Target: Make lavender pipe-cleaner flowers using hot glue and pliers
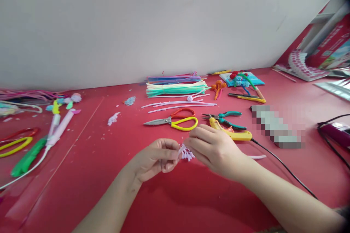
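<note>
My left hand (161,154) pinches a short lilac pipe cleaner piece (181,149) between thumb and fingers. Close beside it, my right hand (214,149) is closed, palm down, its fingertips near the same piece; what it grips is hidden behind the fingers. Between the hands shows a cluster of short lilac pipe cleaner bits (188,154); I cannot tell whether it is held or lies on the table. Just beyond the hands are scissors (164,121) with red and yellow handles, teal-handled pliers (229,119) and a yellow glue gun (242,135).
Bundled green and cream pipe cleaners (175,89) lie by the white wall, with loose lilac pipe cleaners (183,105) in front. Lilac clippings (113,118) are at left. A pink glue gun (61,129), another pair of scissors (19,145) and a black cord (284,167) flank the work area.
</note>
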`<state>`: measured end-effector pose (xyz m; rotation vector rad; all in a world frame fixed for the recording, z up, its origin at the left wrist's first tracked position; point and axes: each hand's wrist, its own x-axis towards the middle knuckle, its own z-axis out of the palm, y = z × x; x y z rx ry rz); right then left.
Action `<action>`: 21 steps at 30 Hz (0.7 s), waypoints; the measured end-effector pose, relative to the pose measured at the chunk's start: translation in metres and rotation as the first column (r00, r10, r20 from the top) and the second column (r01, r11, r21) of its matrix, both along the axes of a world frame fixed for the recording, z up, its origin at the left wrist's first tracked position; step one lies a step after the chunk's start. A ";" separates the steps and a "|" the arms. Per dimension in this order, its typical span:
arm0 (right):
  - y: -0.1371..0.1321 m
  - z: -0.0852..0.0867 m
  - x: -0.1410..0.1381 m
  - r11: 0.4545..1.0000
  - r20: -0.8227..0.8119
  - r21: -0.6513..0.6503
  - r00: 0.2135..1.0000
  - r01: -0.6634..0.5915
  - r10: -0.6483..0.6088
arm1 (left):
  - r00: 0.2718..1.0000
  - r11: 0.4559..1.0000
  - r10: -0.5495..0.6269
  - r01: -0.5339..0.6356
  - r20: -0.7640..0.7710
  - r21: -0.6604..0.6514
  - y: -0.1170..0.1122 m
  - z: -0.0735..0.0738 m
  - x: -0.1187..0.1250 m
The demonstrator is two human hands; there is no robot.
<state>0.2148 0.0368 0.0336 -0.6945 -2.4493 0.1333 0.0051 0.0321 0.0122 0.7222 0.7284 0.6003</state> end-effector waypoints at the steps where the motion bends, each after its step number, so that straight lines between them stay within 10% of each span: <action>1: 0.000 0.000 0.001 1.000 0.004 -0.006 1.000 0.005 -0.005 | 1.000 1.000 0.010 -0.010 0.015 -0.005 0.000 -0.001 0.001; 15: -0.002 -0.001 -0.001 0.994 -0.111 -0.057 0.990 -0.092 0.085 | 0.985 0.999 0.020 -0.011 0.169 -0.051 -0.007 -0.008 0.010; 21: 0.000 -0.003 0.002 0.998 -0.148 -0.052 0.988 -0.044 0.036 | 0.968 0.983 0.182 -0.181 0.172 -0.021 -0.008 -0.006 0.019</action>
